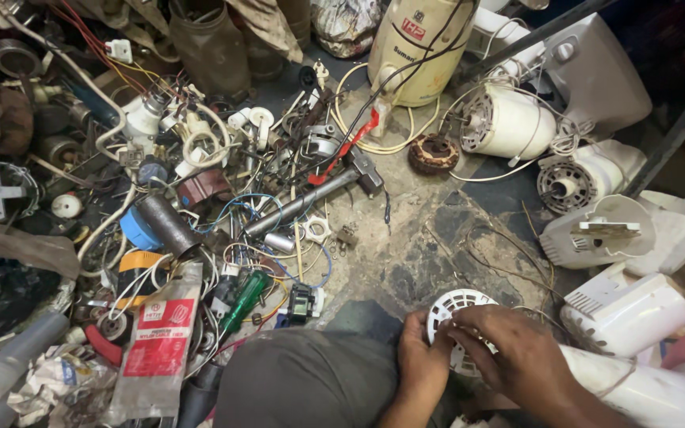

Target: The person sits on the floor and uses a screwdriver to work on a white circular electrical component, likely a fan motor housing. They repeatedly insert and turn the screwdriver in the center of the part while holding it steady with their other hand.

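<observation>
A round white slotted plastic cover [452,305] sits just past my knee, low in the view. My left hand [422,358] grips its near left edge. My right hand [510,349] lies over its right side, fingers curled onto the rim. Thin wires [509,269] trail from the cover across the stained floor. My grey-trousered knee [303,380] is left of both hands.
A hammer [315,194] and a green-handled screwdriver [243,299] lie among tangled wires and small parts at left. White motor housings [509,120] and fan casings [608,230] crowd the right. A cream appliance body [414,47] stands at the back. A red and white packet [160,341] lies lower left.
</observation>
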